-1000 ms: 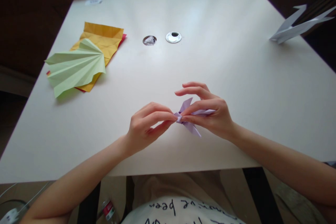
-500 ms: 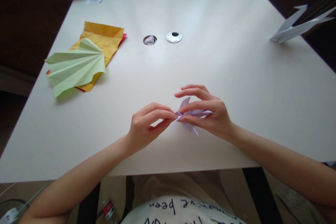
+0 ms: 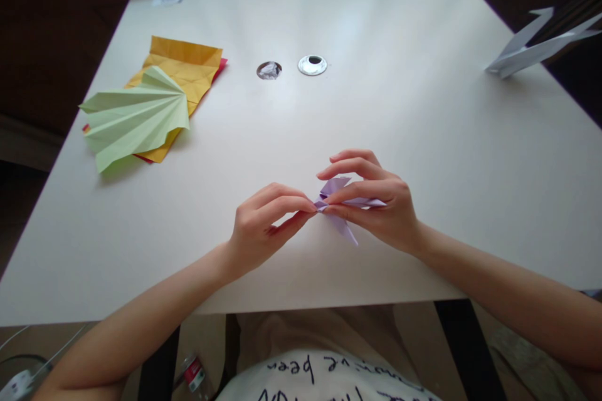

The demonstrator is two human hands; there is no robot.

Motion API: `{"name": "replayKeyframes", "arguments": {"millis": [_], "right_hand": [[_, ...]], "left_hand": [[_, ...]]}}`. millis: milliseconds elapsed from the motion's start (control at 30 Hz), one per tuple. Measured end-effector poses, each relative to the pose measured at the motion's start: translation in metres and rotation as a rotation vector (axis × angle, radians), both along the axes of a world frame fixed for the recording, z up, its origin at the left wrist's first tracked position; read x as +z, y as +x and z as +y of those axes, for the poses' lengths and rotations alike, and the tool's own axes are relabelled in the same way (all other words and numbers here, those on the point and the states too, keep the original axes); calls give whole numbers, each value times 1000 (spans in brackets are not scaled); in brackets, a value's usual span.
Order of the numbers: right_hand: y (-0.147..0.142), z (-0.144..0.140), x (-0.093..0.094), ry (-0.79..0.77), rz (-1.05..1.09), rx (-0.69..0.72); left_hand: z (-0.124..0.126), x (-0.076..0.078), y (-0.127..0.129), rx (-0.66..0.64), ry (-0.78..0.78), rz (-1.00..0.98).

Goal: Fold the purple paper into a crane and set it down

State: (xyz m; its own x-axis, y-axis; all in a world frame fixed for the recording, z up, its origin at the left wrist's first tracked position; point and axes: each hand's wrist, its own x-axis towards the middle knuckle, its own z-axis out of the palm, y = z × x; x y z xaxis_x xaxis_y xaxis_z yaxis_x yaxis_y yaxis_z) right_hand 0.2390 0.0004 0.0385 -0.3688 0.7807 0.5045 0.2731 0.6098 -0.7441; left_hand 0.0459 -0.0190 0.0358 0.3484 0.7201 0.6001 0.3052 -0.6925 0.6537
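Moved: upper flap of purple paper (image 3: 334,185) fanned wider vs. prev. frame; R hand (image 3: 389,203) a touch twd 3 o'clock; L hand (image 3: 256,222) in approx. same spot.
Purple paper: clock ctr.; folded, held btw. both hands over near part of table (image 3: 423,113); flaps twd approx. 1 & 5 o'clock.
L fingers: thumb & index pinched on its 9 o'clock tip.
R fingers: thumb & index gripping its mid. from 3 o'clock side; others lifted clear.
Green sheet (image 3: 141,118): pleated, 10 o'clock, lying partly on yellow sheet (image 3: 190,72), w/ red edges (image 3: 219,69) peeking out below.
White paper (image 3: 510,62): folded, 2 o'clock, standing nr. table edge.
Silver disc (image 3: 308,68): nr. 12 o'clock; round hole (image 3: 269,71) at 11.
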Motion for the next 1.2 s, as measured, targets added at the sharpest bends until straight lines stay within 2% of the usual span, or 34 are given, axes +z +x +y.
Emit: {"name": "replayKeyframes", "arguments": {"millis": [200, 367, 500, 1200], "right_hand": [[-1, -2, 0, -17, 28, 8], [-2, -3, 0, -75, 52, -25], [-2, -3, -1, -92, 31, -4], [-3, -3, -1, -53, 37, 24]], "left_hand": [[-1, -3, 0, -13, -34, -45], [-4, -9, 2, 0, -218, -187], [-5, -10, 4, 29, -305, -206], [-7, -8, 2, 17, -277, -240]]}}
